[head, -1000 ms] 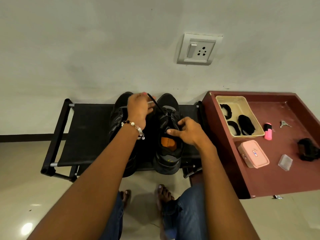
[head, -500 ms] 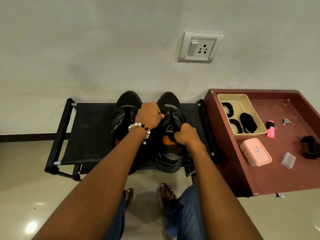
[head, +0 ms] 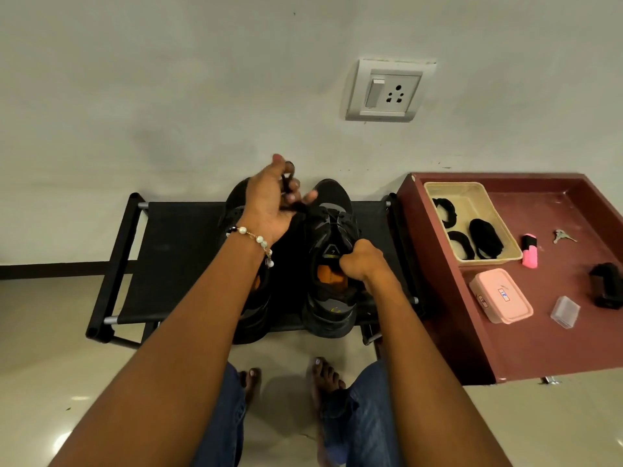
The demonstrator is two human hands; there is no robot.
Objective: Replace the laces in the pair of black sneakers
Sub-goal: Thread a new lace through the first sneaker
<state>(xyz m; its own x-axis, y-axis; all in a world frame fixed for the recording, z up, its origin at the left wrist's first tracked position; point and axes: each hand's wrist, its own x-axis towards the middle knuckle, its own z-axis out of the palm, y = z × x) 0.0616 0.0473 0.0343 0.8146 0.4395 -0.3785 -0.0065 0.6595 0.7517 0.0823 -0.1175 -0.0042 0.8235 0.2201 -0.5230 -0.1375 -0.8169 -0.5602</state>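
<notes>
Two black sneakers stand side by side on a low black fabric rack, toes toward the wall. The right sneaker has an orange insole and grey panels. My right hand grips its tongue and collar. My left hand is raised over the left sneaker, which my forearm mostly hides, and pinches a black lace that runs down to the right sneaker's front eyelets.
A maroon table stands at the right. It carries a beige tray of coiled black laces, a pink box, a pink highlighter, keys, a clear case and a black object. A wall socket sits above. My bare feet are on the floor.
My left hand rose from the sneaker's eyelets and pulled the black lace up and away. My right hand kept its hold on the right sneaker's tongue.
</notes>
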